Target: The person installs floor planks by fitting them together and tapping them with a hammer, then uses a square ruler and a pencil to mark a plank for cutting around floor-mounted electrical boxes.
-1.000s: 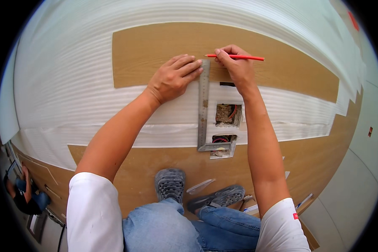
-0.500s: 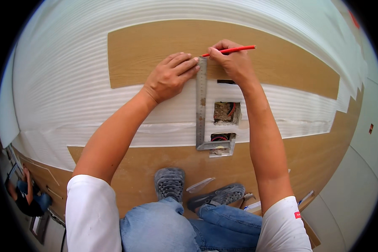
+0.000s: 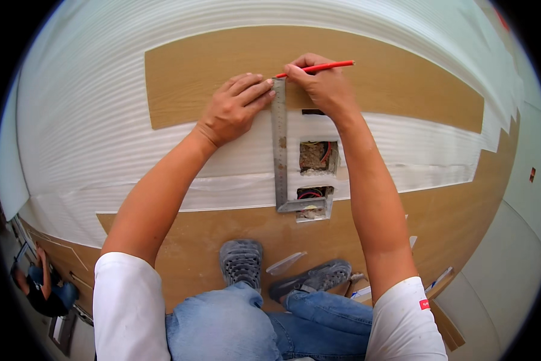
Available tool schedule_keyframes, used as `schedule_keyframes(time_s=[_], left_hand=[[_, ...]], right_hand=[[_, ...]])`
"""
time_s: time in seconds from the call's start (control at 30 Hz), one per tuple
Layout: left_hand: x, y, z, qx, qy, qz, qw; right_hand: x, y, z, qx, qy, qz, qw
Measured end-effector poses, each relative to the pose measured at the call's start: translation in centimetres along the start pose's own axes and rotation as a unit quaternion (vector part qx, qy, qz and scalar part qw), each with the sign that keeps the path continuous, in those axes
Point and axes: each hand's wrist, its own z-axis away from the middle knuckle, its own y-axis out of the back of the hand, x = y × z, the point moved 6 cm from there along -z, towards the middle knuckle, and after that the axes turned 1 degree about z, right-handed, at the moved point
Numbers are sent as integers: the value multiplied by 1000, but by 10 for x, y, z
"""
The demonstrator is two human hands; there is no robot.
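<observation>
A loose wood-look plank point(image 3: 396, 78) lies across white ribbed foam sheeting. On the plank, my left hand point(image 3: 231, 108) rests flat with its fingers stretched out, their tips against the upper end of a metal try square point(image 3: 280, 138). The square's long ruled blade runs from the plank down over the foam. Its short arm crosses the lower opening, beside the laid planks. Between my right hand's point(image 3: 321, 84) closed fingers is a red pencil point(image 3: 330, 65), slanted, with its point at the blade's upper end.
Two cut-outs with wires show to the right of the blade, the upper opening point(image 3: 318, 157) and the lower opening point(image 3: 311, 192). Laid planking point(image 3: 192, 240) lies under my grey clogs point(image 3: 241, 262). A clear plastic strip point(image 3: 286, 263) is between them. Another person point(image 3: 48, 292) sits at far left.
The view has shifted slightly, so the plank, square and hands appear a little farther left and up. The pencil point stays at the square's end, and both hands keep their hold.
</observation>
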Motion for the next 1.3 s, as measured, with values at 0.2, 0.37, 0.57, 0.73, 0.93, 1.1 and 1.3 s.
schedule_keyframes(time_s=[0.2,0.37,0.57,0.73,0.93,1.1,1.3], left_hand=[[-2,2,2,0,-1,-9,1000],[3,0,-1,8,-3,-9,1000],[5,-1,-1,5,-17,-43,999],[16,-8,-5,-6,-4,-48,999],[35,-28,-31,-43,-5,-13,999],[32,-37,-32,-45,4,12,999],[31,-35,-33,-25,-9,12,1000]], right_hand=[[7,-5,45,96,11,-159,983],[5,-50,153,204,70,144,966],[10,-84,166,261,-5,206,943],[15,-67,169,288,2,189,939],[41,-38,178,317,-6,179,931],[51,-34,175,312,3,166,935],[58,-34,176,311,11,122,942]])
